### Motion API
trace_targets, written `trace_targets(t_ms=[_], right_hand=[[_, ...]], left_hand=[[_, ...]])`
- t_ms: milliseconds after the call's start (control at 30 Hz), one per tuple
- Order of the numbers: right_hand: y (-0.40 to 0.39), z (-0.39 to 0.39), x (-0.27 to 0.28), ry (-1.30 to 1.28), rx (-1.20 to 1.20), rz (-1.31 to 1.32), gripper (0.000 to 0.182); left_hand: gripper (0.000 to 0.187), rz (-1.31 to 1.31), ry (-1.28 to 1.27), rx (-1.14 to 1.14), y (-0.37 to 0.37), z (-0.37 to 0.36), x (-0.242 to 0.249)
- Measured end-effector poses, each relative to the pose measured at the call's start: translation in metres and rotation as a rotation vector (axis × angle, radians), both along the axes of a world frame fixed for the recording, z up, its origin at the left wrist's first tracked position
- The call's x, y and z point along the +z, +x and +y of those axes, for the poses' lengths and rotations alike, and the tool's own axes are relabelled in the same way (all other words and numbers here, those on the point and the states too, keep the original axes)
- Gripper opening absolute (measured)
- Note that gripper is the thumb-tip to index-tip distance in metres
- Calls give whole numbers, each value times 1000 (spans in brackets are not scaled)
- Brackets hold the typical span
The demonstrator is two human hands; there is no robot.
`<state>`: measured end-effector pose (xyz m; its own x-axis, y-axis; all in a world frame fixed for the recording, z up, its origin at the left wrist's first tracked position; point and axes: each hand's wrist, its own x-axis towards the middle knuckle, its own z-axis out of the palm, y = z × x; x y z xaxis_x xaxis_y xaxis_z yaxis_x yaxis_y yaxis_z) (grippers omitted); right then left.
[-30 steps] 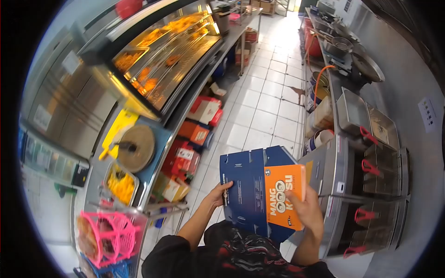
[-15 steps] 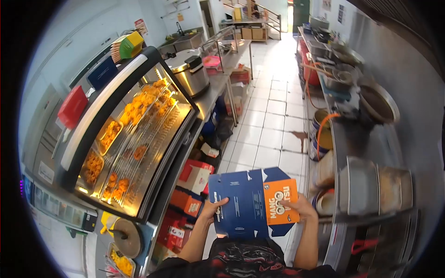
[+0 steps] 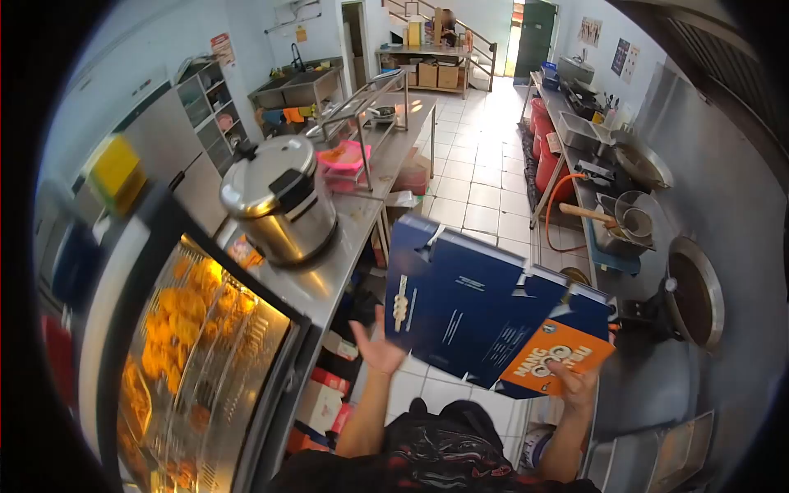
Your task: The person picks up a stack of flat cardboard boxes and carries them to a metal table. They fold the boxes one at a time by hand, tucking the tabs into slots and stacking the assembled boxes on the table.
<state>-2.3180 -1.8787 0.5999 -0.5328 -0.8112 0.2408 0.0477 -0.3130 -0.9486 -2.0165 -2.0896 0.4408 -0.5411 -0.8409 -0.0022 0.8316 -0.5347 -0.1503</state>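
An unfolded cardboard food box (image 3: 460,304), dark blue with an orange end panel, hangs tilted in front of me above the tiled floor. The orange panel carries white lettering and sits at the lower right. My right hand (image 3: 575,384) grips that panel, thumb on its printed face; the fingers behind the card are hidden. Just off the box's lower left edge is my left hand (image 3: 380,349), empty, with its fingers spread. Flaps and cut slots show along the upper edge of the box.
On the left, a lit glass display warmer (image 3: 205,370) holds fried food. Beyond it, a large steel cooker (image 3: 279,201) and a pink basket (image 3: 343,156) stand on a steel counter. The right counter bears a wok (image 3: 694,292) and strainers (image 3: 634,215). Tiled floor (image 3: 477,177) runs between.
My left hand has let go of the box and opened. The box has risen and tilted, its right end lower, still in my right hand. My view has shifted forward along the aisle.
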Motion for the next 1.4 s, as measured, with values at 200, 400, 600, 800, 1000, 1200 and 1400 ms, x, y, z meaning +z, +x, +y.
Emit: trace_targets(t_ms=[200, 400, 600, 800, 1000, 1200, 1400], right_hand=[[-14, -136, -45, -173, -221, 82, 68], [-65, -294, -51, -72, -203, 134, 31], [-129, -408, -42, -110, 178, -222, 57], [-229, -553, -18, -65, 562, -242, 96], [-325, -689, -8, -50, 523, -404, 92], [-404, -844, 53, -141, 161, -184, 88], [-468, -1028, 62, -27, 123, 273, 116]], left_hand=[[109, -335, -69, 39, -174, -136, 54], [104, -430, -129, 41, -250, -292, 92], [74, -528, -210, 9, -287, -432, 69], [56, -74, -247, -269, -344, -579, -4], [39, 49, -316, -359, -472, -722, -12], [48, -7, -242, -607, -594, -850, -13], [59, 48, -293, -873, -715, -963, -87]])
